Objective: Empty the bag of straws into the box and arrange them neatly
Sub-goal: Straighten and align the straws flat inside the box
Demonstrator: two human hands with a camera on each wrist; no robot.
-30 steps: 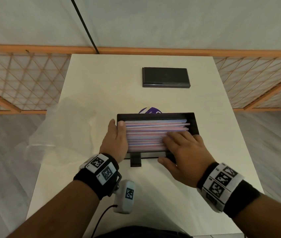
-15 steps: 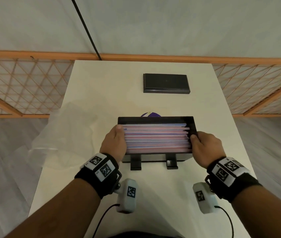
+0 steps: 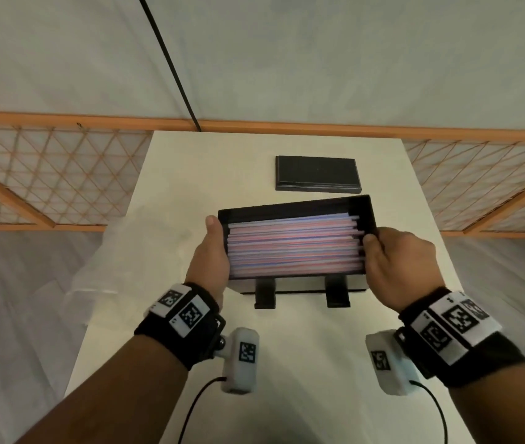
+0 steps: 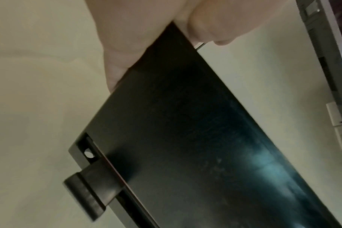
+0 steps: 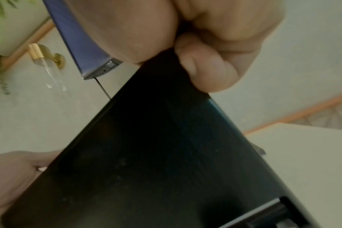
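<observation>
A black box (image 3: 362, 208) full of pink, blue and white straws (image 3: 293, 248) is held above the white table, tilted with its right end higher. My left hand (image 3: 211, 254) grips its left end, thumb over the rim. My right hand (image 3: 392, 254) grips the right end, fingers curled at the rim. Two black latches (image 3: 266, 294) hang from the near side. Both wrist views show the box's dark underside (image 4: 185, 138) (image 5: 156, 154) with fingers (image 4: 209, 23) (image 5: 211, 74) curled round its edge. The clear plastic bag (image 3: 133, 251) lies flat at the table's left edge.
The black lid (image 3: 317, 173) lies on the table (image 3: 303, 363) behind the box. An orange lattice railing (image 3: 49, 174) runs along both sides and the back. A black pole (image 3: 171, 62) leans against the wall. Cables trail from the wrist devices near the front edge.
My right hand left the top of the straws and took hold of the box's right end. Both hands have since lifted the box off the table and tilted it.
</observation>
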